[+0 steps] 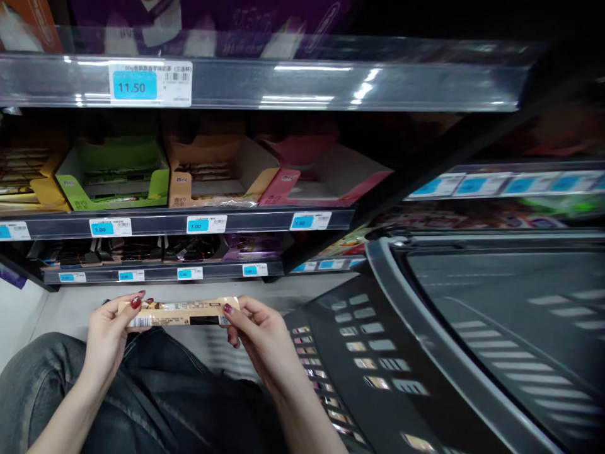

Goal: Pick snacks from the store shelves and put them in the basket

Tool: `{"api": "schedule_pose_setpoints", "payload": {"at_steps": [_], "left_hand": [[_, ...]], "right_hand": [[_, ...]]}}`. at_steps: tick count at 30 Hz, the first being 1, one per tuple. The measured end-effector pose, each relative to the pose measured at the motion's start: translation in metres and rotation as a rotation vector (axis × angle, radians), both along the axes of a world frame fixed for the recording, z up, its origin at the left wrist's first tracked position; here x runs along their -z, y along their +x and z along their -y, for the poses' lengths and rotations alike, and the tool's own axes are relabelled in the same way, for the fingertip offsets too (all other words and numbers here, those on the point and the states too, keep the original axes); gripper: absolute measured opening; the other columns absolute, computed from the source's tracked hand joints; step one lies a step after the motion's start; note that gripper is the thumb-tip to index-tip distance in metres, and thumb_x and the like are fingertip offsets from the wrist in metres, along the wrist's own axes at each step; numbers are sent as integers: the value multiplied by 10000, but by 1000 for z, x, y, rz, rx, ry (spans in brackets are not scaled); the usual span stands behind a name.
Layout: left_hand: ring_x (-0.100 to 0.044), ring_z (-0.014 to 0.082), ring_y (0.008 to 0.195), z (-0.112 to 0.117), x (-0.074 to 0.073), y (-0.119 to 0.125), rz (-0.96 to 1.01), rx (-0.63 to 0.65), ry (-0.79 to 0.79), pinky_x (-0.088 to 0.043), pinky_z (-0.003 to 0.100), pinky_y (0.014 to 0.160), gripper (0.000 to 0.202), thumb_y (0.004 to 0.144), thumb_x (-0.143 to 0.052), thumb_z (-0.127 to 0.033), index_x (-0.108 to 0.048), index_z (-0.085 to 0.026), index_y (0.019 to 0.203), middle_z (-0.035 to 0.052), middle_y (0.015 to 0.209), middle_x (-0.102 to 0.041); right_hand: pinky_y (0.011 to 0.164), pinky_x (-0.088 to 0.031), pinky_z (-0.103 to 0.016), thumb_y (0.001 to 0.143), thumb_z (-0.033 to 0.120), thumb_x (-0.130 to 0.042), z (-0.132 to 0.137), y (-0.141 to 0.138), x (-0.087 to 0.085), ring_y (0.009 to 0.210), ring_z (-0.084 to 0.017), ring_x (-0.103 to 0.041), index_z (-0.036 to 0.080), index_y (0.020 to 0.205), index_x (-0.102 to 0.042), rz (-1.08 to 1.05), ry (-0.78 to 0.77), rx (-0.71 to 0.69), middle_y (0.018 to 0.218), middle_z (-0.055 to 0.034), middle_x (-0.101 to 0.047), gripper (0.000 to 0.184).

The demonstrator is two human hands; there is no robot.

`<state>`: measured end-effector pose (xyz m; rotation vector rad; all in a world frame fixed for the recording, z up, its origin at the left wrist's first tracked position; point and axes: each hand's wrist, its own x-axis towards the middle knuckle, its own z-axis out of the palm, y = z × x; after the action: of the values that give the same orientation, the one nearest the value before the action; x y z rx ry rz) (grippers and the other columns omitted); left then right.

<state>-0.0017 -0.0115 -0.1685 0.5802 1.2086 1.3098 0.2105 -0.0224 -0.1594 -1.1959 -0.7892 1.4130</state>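
Tall dark store shelves with clear plastic front rails (265, 85) fill the upper view, seen by a person crouching low on a pale floor. At the right, close to the camera, stands a large dark grey plastic shopping basket with slotted walls (425, 328). Its inside is blurred, so whether it holds anything cannot be told. The person's knees in blue denim jeans (155, 391) take up the lower left. On the middle shelf sit three open cardboard display cartons side by side: a lime green one (113, 180), a tan one (212, 176) and a pink one (326, 180). In front of the knees, the left hand (106, 334) and the right hand (259, 337) hold a long, slim snack bar in a beige and brown printed wrapper (182, 312). It is level, crosswise, in the air, below the shelves and just left of the basket. The fingers (135, 304) of each hand, nails painted dark red, are pinched on one end of the snack bar. The step in hand looks like reading the wrapper. Any move from here would call for one hand to let go while the other keeps its pinch. Small blue and white price tags (150, 83) line the rails.
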Motion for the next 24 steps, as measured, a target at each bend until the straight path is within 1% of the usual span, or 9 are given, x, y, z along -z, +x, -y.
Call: {"api": "schedule_pose_setpoints", "payload": {"at_steps": [4, 8, 14, 17, 21, 24], "left_hand": [[-666, 193, 649, 0, 0, 0, 2, -9, -2, -557, 237, 500, 290, 550, -796, -288, -722, -116, 772, 64, 770, -727], [-668, 189, 663, 1, 0, 0, 12, -9, -4, -563, 231, 503, 272, 546, -800, -280, -722, -123, 754, 61, 809, -729], [-665, 177, 637, 1, -1, 0, 26, -14, -4, -561, 217, 490, 260, 549, -802, -272, -722, -117, 742, 68, 794, -730], [-666, 185, 642, 0, 0, 0, 28, -8, -4, -559, 217, 489, 259, 558, -798, -268, -720, -111, 749, 75, 758, -728], [-671, 193, 667, 1, 2, -1, 24, -5, 0, -562, 218, 499, 248, 565, -794, -267, -718, -110, 740, 83, 790, -728], [-671, 191, 654, 1, 3, -3, 18, 8, -2, -563, 220, 507, 257, 569, -792, -278, -721, -116, 756, 78, 756, -728]], "right_hand": [[399, -295, -172, 644, 386, -738, 1, 0, 0, 373, -59, -424, 142, 572, -562, -3, 7, -10, 429, 25, -527, 309], [397, -292, -172, 641, 386, -740, 2, 1, 0, 370, -59, -424, 140, 570, -557, -4, 4, -10, 426, 23, -529, 314], [403, -298, -168, 664, 375, -729, 1, 2, 1, 375, -55, -423, 141, 590, -558, -15, 2, -17, 429, 26, -530, 299], [389, -294, -170, 650, 386, -737, 1, 2, 2, 366, -58, -422, 140, 583, -557, -16, -5, -18, 425, 22, -529, 312], [390, -311, -164, 653, 379, -738, 1, 2, 3, 371, -57, -435, 137, 591, -563, -23, -3, -15, 442, 17, -541, 305], [385, -320, -156, 655, 373, -740, 1, 1, 6, 366, -53, -435, 136, 585, -565, -27, 4, -16, 440, 17, -544, 303]]}}
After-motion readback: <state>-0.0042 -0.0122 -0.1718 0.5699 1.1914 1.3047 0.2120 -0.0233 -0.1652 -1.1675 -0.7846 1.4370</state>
